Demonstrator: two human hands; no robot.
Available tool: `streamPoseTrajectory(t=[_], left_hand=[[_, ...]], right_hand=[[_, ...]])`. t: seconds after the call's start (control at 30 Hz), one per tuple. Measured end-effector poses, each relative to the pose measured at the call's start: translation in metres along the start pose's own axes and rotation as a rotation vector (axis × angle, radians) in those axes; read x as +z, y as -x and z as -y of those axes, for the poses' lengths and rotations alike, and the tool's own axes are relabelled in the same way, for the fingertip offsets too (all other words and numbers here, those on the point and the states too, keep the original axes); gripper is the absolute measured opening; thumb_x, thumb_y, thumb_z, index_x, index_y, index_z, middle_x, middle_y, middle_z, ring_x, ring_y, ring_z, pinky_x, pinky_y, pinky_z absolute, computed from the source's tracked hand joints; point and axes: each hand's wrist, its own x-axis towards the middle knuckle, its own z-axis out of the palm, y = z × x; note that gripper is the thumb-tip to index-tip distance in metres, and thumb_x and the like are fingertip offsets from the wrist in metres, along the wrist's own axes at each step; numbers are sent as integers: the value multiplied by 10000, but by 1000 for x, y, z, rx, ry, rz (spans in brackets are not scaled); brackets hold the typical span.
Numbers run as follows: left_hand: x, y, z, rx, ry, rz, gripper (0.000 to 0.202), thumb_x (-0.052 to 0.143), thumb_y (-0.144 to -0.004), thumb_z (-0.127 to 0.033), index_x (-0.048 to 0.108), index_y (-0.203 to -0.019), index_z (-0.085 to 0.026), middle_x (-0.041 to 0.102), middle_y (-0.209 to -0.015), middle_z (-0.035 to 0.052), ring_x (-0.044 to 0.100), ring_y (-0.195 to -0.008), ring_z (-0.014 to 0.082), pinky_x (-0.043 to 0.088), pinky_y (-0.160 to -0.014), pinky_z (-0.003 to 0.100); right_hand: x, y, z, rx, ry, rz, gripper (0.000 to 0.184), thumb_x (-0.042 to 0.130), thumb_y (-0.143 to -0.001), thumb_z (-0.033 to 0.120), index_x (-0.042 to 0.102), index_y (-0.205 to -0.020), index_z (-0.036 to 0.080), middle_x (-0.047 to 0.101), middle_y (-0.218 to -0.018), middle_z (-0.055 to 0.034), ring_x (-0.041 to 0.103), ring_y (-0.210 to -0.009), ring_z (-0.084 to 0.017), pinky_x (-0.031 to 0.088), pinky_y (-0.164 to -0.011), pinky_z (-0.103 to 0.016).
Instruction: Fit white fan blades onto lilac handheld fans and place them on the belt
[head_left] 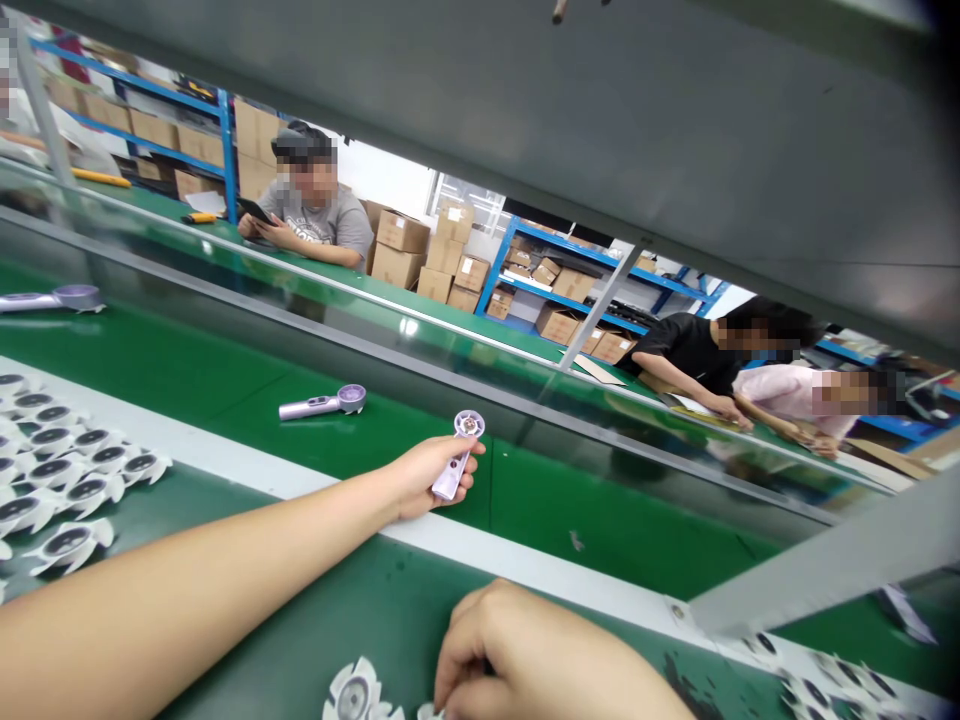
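Observation:
My left hand (431, 478) is wrapped round the handle of a pale purple handheld fan body (448, 478). Its round head points up, with no blades visible inside, above the green conveyor belt. Low in the view, my right hand (517, 650) has its fingers curled down and pinched at a white fan blade (430, 711), mostly hidden by the hand and the frame edge. Just left of it on the green worktop lie more white fan blades (355, 692). Another purple fan body (322, 402) rests on the belt, left of my left hand.
Many white fan blades (67, 470) cover the worktop's left side, and several (832, 680) lie at right. A further fan body (56, 298) is on the belt at far left. A slanted metal post (817, 545) and grey overhead shelf (525, 130) frame the space. Co-workers (322, 215) sit across.

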Motion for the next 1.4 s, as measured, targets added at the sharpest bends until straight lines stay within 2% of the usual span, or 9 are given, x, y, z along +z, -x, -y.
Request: streamPoseTrajectory(t=[0.13,0.27,0.37,0.5,0.63,0.77,1.0,1.23,1.4], left_hand=[[5,3,2,110,-104,74,268,540,-978,-332,494,-1149,-131,500,-815,13,512,-613,85,451,-518,182],[12,3,5,249,-283,126,255,542,-958,-341,477,-1067,-119,484,-752,-3,467,-543,74,395,-475,174],[17,2,9,361,-457,134,218,528,-938,-331,464,-963,-124,467,-684,-20,435,-511,78,352,-456,180],[23,8,12,499,-664,107,222,514,-926,-362,481,-942,-143,474,-657,-25,427,-535,100,350,-500,210],[29,20,8,632,-846,43,172,530,-925,-316,564,-979,-157,542,-755,-6,467,-663,121,341,-607,223],[33,28,5,716,-963,19,130,533,-938,-286,597,-1009,-198,594,-827,-22,516,-752,130,351,-675,220],[34,32,6,754,-1088,45,106,517,-951,-241,566,-1046,-240,622,-948,-47,569,-858,126,378,-730,212],[32,33,6,786,-1223,36,282,466,-954,-225,506,-1232,-259,609,-1136,-19,576,-1021,177,394,-844,246],[31,38,6,811,-1346,-28,405,576,-927,-409,497,-1277,-222,630,-1059,41,600,-874,214,378,-703,276]], right_hand=[[-4,-1,-5,-53,-57,-126,151,584,-772,88,671,-810,206,673,-780,59,605,-710,-113,401,-603,-160],[-21,3,-9,21,-328,-228,83,485,-811,163,564,-838,166,662,-699,9,634,-663,-159,419,-570,-193],[-36,7,-14,29,-367,-492,122,526,-814,263,566,-820,148,602,-638,6,586,-607,-147,409,-561,-201],[-49,12,-25,11,-224,-851,219,537,-827,365,545,-932,174,537,-647,32,494,-573,-135,378,-511,-208],[-51,15,-28,-69,-72,-1049,194,528,-873,323,436,-1006,216,540,-685,50,486,-569,-131,386,-506,-207],[-49,14,-25,-145,-73,-1074,187,546,-895,298,413,-1001,221,529,-705,42,470,-576,-122,392,-513,-198],[-46,12,-22,-157,-91,-1085,193,554,-885,283,406,-994,222,525,-708,42,470,-589,-120,396,-524,-189],[-44,10,-20,-136,-268,-1081,288,583,-852,286,361,-1023,222,523,-652,53,462,-533,-121,351,-478,-191],[-44,4,-23,-137,-485,-1011,368,618,-810,281,337,-1037,212,568,-633,38,503,-512,-141,296,-441,-181]])
